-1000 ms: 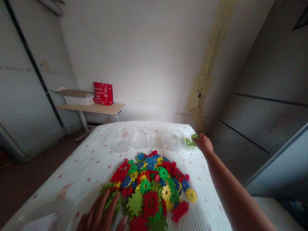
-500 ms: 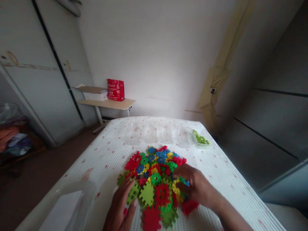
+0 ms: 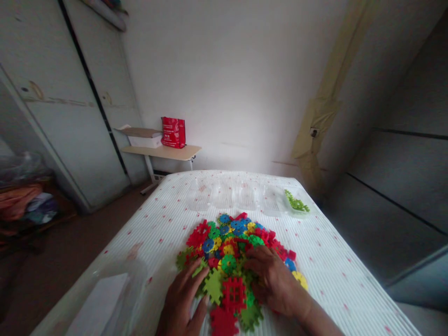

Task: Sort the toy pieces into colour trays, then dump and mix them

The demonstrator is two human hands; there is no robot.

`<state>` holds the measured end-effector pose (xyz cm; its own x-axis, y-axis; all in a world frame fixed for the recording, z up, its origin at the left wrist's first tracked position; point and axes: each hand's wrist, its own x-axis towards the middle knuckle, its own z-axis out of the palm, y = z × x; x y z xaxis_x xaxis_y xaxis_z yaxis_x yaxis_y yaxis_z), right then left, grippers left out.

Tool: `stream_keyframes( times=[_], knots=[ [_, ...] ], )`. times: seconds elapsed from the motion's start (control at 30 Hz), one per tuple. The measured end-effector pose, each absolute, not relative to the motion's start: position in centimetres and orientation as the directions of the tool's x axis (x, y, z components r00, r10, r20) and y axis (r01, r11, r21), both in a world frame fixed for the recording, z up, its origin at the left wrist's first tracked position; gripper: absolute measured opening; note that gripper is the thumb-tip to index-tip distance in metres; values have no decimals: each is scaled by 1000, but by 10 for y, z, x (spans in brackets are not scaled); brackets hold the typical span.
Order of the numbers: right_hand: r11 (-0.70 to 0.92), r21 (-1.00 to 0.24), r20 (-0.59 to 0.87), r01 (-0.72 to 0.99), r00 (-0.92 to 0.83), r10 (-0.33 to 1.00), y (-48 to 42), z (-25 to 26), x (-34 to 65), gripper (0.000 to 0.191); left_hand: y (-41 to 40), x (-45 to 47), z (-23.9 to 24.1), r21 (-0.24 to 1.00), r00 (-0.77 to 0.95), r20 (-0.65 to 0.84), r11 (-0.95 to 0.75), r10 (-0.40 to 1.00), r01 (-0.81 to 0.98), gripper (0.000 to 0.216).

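A heap of flat plastic interlocking pieces, red, green, blue and yellow, lies on the white dotted cloth of the table. My left hand rests flat on the heap's near left edge, fingers stretched over light green pieces. My right hand lies on the heap's near right side, its fingers curled down among the pieces; what they grip is hidden. A clear tub at the far right holds several light green pieces.
A row of clear tubs stands across the table's far side. A clear plastic box sits at the near left. Beyond the table a small desk carries a red bag and a white box.
My right hand came back from the far green tub to the heap and now presses into its near right side. My left hand stayed on the heap's left edge. The view shifted left.
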<state>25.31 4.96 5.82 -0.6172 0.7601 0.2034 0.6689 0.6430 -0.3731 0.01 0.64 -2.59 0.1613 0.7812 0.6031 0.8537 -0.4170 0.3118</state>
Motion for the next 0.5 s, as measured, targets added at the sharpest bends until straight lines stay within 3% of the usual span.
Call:
stream_keyframes(
  times=[0.1, 0.23, 0.33, 0.5],
  knots=[
    [627, -437, 267, 645, -572, 775, 52, 58, 261, 28, 8, -1, -27, 151, 252, 615, -425, 747, 893, 48],
    [598, -478, 310, 643, -514, 800, 59, 52, 270, 19, 6, 1, -23, 39, 295, 598, -395, 745, 918, 51],
    [549, -515, 358, 658, -417, 835, 63, 46, 275, 21, 5, 3, -19, 25, 311, 577, -398, 755, 917, 50],
    [424, -701, 345, 573, -248, 905, 62, 52, 282, 25, 4, 6, -19, 60, 281, 551, -373, 786, 926, 52]
  ],
)
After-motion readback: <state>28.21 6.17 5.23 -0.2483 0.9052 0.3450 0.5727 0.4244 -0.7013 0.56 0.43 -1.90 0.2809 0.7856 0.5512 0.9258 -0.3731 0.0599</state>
